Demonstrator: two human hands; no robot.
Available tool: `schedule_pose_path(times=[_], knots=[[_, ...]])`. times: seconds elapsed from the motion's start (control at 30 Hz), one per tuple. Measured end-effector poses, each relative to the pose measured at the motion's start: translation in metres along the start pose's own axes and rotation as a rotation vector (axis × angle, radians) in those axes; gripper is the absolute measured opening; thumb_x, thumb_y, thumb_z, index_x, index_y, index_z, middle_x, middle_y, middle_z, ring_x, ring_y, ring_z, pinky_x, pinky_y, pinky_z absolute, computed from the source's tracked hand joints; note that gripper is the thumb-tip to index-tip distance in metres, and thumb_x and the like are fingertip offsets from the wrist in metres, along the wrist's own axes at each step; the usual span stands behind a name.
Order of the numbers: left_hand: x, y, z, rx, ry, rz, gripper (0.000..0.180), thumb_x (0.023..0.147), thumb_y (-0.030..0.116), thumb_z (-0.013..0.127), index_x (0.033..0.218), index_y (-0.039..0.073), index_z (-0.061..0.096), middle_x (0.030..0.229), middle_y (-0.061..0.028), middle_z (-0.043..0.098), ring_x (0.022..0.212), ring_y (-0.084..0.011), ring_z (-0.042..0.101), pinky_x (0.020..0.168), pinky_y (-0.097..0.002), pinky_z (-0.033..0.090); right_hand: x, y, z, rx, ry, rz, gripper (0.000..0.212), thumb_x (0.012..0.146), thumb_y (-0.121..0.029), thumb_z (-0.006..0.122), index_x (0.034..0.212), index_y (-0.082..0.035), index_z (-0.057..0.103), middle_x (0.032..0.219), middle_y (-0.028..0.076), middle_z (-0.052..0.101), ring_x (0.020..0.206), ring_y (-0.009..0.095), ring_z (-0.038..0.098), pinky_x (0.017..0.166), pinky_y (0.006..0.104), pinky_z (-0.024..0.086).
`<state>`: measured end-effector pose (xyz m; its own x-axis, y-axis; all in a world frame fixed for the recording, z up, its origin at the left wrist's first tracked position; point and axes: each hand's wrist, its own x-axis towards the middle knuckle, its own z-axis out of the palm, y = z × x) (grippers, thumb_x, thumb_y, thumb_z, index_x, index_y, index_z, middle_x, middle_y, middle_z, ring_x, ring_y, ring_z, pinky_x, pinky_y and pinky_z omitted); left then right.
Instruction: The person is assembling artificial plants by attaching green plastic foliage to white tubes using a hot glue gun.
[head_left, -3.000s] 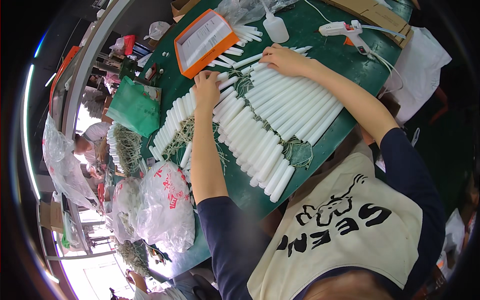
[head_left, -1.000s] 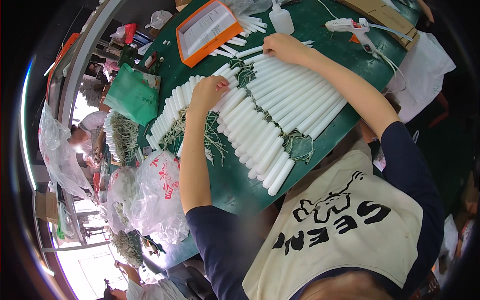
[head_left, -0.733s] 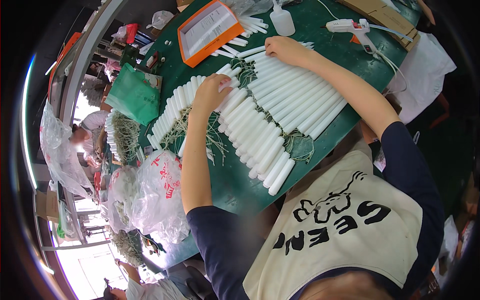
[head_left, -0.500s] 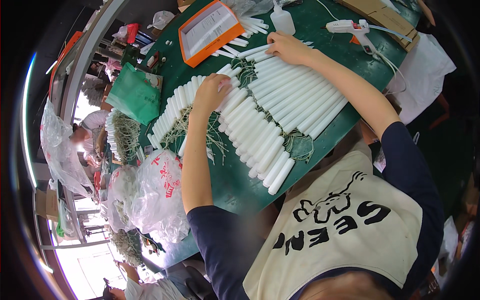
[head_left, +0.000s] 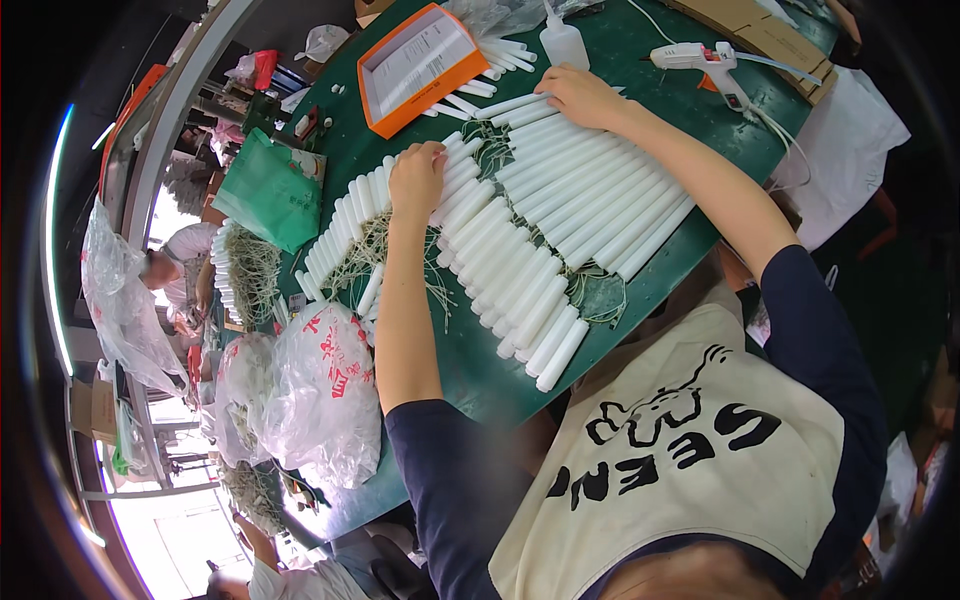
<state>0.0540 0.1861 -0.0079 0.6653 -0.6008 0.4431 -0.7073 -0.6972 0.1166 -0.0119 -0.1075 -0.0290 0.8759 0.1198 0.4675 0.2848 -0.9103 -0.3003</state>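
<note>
Long white tubes lie side by side in a slanting row on the green table. A second row of shorter white tubes runs alongside, with thin pale wires between the two rows. At the far end, my right hand has its fingers bent over the end of a white tube. My left hand is closed, fingers curled, between the shorter row and another group of white tubes with loose wires. Its palm side is hidden, so what it holds does not show.
An orange box with papers, a squeeze bottle and a glue gun with its cord stand farther back. A green bag and clear plastic bags are on the left. Another person sits beyond.
My left hand has moved slightly away from me, its fingers now drawn in above the short tubes. My right hand has barely shifted.
</note>
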Motion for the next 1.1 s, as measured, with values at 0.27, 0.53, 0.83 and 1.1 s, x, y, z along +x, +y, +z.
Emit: schedule_pose_path(times=[0.27,0.53,0.83,1.1], knots=[[0.001,0.001,0.001,-0.039,-0.038,-0.027,0.015,0.082,0.018,0.067,0.096,0.012,0.069,0.095,-0.0076,0.065,0.094,-0.0281,0.06,0.08,-0.0385,0.049,-0.002,0.001,-0.008,0.007,-0.072,-0.02,0.018,0.085,-0.009,0.061,0.1,-0.003,0.067,0.107,0.008,0.059,0.108,0.026,0.054,0.094,0.037,0.043],[-0.009,0.013,-0.026,-0.055,-0.027,0.022,0.015,0.083,0.018,0.066,0.095,0.011,0.07,0.098,-0.0102,0.065,0.094,-0.0286,0.061,0.081,-0.0376,0.049,-0.007,-0.003,-0.025,0.077,0.237,-0.093,0.014,0.084,-0.009,0.062,0.097,-0.005,0.066,0.094,0.008,0.062,0.095,0.026,0.06,0.082,0.0361,0.048],[-0.025,0.054,-0.067,-0.298,-0.516,-0.125,0.027,0.088,0.023,0.064,0.107,0.003,0.067,0.109,-0.0111,0.066,0.093,-0.0205,0.064,0.08,-0.0336,0.049,0.015,0.02,-0.026,0.007,0.745,0.148,0.042,0.081,-0.02,0.071,0.114,-0.001,0.055,0.101,0.015,0.059,0.097,0.03,0.058,0.081,0.0361,0.047],[-0.029,0.058,-0.041,-0.631,-0.392,-0.026,0.045,0.102,0.033,0.036,0.129,0.001,0.053,0.13,-0.0153,0.055,0.122,-0.0253,0.05,0.104,-0.0332,0.036,0.035,0.029,-0.007,-0.012,0.324,0.383,0.075,0.076,-0.021,0.075,0.134,0.005,0.036,0.121,0.029,0.053,0.113,0.042,0.052,0.095,0.0409,0.045]])
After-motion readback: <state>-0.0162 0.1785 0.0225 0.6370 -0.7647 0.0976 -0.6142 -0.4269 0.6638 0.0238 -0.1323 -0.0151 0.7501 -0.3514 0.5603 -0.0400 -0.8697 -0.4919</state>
